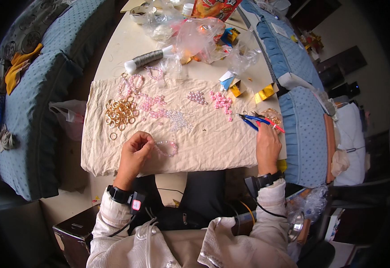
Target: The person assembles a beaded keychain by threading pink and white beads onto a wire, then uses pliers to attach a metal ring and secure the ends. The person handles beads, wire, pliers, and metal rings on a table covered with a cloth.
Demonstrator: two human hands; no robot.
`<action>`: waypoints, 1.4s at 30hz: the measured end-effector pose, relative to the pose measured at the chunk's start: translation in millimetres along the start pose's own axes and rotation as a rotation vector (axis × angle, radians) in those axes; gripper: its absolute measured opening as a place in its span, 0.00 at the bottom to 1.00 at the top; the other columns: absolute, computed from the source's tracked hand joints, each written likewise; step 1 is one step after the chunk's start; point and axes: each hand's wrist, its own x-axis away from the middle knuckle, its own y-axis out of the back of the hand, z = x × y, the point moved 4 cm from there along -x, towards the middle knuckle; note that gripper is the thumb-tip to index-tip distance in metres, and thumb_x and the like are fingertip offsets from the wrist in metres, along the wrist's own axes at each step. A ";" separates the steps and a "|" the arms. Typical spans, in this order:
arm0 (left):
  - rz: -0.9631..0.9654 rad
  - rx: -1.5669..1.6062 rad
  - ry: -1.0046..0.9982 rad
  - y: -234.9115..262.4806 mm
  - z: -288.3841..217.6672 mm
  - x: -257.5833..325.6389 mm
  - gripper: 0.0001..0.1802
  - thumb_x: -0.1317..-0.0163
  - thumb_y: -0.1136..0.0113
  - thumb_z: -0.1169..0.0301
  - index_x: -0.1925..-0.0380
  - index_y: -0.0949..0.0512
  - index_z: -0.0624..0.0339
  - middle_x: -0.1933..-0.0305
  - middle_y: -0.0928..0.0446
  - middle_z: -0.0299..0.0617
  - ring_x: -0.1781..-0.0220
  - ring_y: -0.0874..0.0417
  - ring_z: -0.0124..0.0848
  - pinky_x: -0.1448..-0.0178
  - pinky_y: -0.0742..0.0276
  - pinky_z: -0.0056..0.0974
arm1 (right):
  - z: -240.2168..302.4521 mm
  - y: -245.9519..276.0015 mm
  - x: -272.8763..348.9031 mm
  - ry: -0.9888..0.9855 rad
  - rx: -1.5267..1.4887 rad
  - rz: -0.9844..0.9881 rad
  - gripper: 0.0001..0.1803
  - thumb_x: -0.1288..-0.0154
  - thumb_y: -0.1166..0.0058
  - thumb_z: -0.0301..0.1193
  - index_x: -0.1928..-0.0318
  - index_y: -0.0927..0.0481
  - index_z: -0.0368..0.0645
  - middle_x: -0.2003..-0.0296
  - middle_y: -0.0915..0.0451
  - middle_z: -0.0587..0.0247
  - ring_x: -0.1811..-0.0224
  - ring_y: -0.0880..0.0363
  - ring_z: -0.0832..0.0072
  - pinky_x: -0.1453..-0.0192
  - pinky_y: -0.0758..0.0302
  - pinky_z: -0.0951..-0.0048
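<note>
My left hand [137, 149] pinches one end of a pink and clear bead strand [174, 149], which curves over the cloth to its right. At the cloth's right side, my right hand [267, 145] has its fingers closed on the handles of red-handled pliers [275, 126]. Blue-handled pliers [249, 122] lie against them, partly overlapped. Beyond my left hand is a pile of gold rings [120, 115]. Loose pink beads [151, 103], clear beads [180, 120], purplish beads [197, 97] and deeper pink beads [222, 104] sit in separate clusters mid-cloth.
A wrinkled beige cloth [221, 152] covers the near part of the table [114, 58]. Beaded loops [131, 85] and a spool of grey thread [148, 59] lie at the far left. Plastic bags [199, 38] and a gold foil piece [265, 93] are farther back. Blue sofas [29, 120] flank the table.
</note>
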 end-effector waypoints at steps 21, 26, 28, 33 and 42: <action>-0.027 -0.040 0.046 -3.6 -6.0 -0.9 0.02 0.26 0.39 0.74 0.60 0.20 0.61 0.68 0.23 0.26 0.70 0.26 0.14 0.65 0.31 0.24 | -50.5 27.6 48.2 -0.562 -0.618 -0.319 0.13 0.18 0.51 0.34 0.45 0.18 0.41 0.54 0.13 0.52 0.55 0.15 0.57 0.52 0.22 0.60; -0.014 0.002 0.096 2.9 -5.8 -1.8 0.03 0.26 0.38 0.73 0.59 0.19 0.61 0.67 0.20 0.28 0.68 0.23 0.17 0.63 0.27 0.25 | -13.4 20.4 46.6 -0.423 -1.189 0.344 0.12 0.19 0.49 0.32 0.49 0.19 0.36 0.65 0.22 0.65 0.64 0.26 0.73 0.56 0.28 0.73; 0.011 0.032 0.087 2.4 -7.0 -2.0 0.04 0.24 0.38 0.72 0.57 0.20 0.60 0.66 0.22 0.28 0.71 0.25 0.16 0.67 0.31 0.24 | 10.9 13.3 34.9 -0.266 -1.240 0.452 0.11 0.21 0.48 0.31 0.53 0.19 0.35 0.66 0.25 0.65 0.64 0.29 0.75 0.58 0.31 0.73; 0.081 0.026 0.047 3.9 -11.5 -3.3 0.05 0.22 0.39 0.70 0.54 0.21 0.59 0.65 0.22 0.29 0.68 0.22 0.17 0.66 0.30 0.24 | 58.6 0.0 1.2 0.099 -1.009 0.397 0.11 0.23 0.46 0.32 0.55 0.18 0.34 0.63 0.21 0.55 0.57 0.24 0.59 0.50 0.27 0.64; 0.077 0.058 0.098 4.2 -13.3 -3.2 0.05 0.21 0.42 0.70 0.54 0.22 0.61 0.65 0.19 0.33 0.68 0.19 0.20 0.64 0.24 0.27 | 83.7 27.0 16.8 0.313 -0.677 0.509 0.43 0.44 0.25 0.38 0.29 0.29 0.43 0.35 0.29 0.50 0.31 0.33 0.48 0.26 0.36 0.50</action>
